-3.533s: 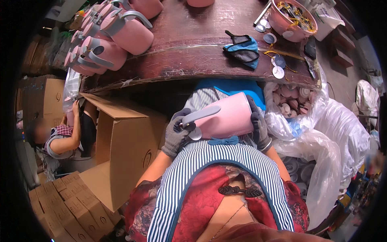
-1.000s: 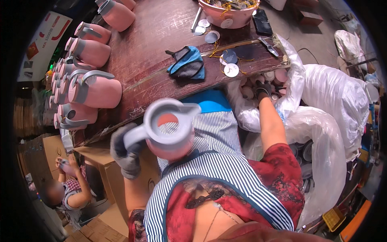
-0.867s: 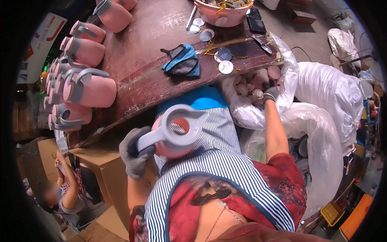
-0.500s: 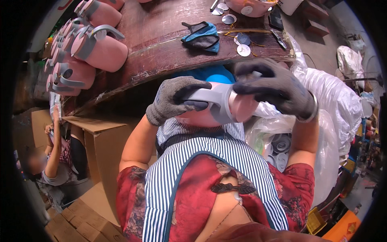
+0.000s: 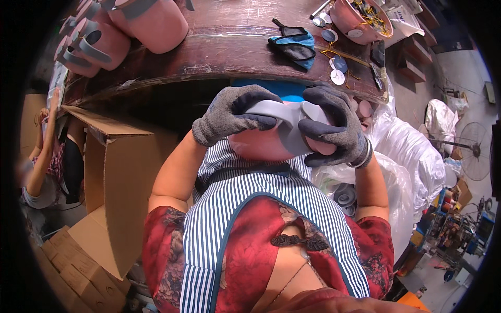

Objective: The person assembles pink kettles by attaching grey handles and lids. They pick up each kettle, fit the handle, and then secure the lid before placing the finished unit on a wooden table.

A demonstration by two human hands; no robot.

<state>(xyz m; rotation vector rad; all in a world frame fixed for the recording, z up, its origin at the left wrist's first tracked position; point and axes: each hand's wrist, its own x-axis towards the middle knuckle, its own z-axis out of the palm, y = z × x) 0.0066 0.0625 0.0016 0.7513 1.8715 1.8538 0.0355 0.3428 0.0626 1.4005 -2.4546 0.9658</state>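
Workshop all round, pretty cluttered, with a worn dark-red table up front. Starting closest in: striped apron, and right over it a pink pot lying on its side, mouth end toward the right. Looks mostly put together, judging by the grey collar and grey handle. Can make out a bit of pink lid at the mouth too — can't tell if fully seated or just held against it, thanks to all those fingers in the way.

As for pose: got the left hand grasping the handle between thumb and fingers, and the right hand cupped over the lid and collar. Both elbows bent, forearms angled up and inward.

Further out on the right, a clear plastic bag with grey parts inside, plus pink lids loose by the table edge — so plenty left unfitted. On the left, an open cardboard box. Up on the table, a blue-and-black mask, string tags (none visible on the held pot) and more pots, handles on, lids hard to check. Way off left, a co-worker's arm.
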